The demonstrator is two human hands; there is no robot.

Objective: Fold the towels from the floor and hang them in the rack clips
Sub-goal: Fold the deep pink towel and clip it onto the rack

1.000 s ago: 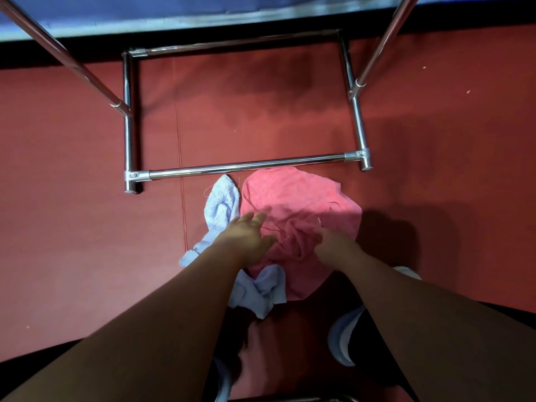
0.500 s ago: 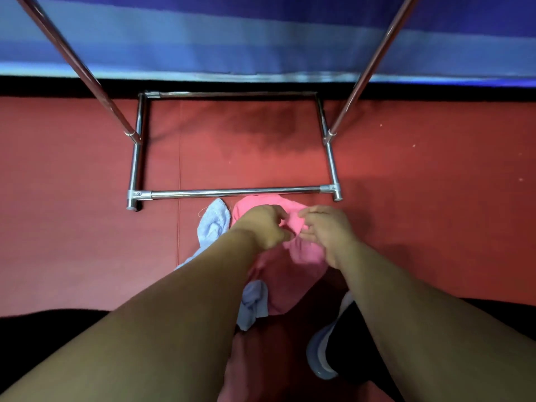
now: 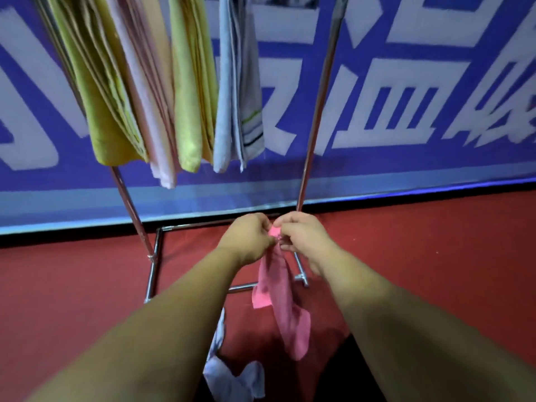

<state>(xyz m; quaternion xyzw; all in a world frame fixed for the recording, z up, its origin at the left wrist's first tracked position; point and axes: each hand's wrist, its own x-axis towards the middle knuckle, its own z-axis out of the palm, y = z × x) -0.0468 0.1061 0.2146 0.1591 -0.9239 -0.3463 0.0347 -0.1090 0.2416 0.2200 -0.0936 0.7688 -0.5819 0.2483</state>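
Grips the top of a pink towel [image 3: 278, 297] with the left hand [image 3: 249, 237] and the right hand [image 3: 304, 236], each pinching the cloth in curled fingers, knuckle to knuckle with barely a gap. Holds it so that the rest hangs bunched and twisted straight down below both hands. Cannot tell whether the lower end reaches the red floor [image 3: 72, 285]. Leaves a pale blue-white towel [image 3: 232, 378] crumpled on that floor, well below the left wrist and partly hidden by the left forearm.

Faces a chrome rack [image 3: 318, 111], with one upright rising just beyond the right hand and the other slanting up beyond and to the left of the left hand.

Shows, high above and left of the left hand, four folded towels hanging side by side on the rack: a yellow towel [image 3: 107, 126], a pale pink towel [image 3: 150, 126], a second yellow towel [image 3: 188, 111] and a grey-white towel [image 3: 235, 97] with thin green and dark stripes near its lower end.

Takes in, beyond both hands, a blue banner [image 3: 435, 181] with large white characters, cropped and too blurred to read.
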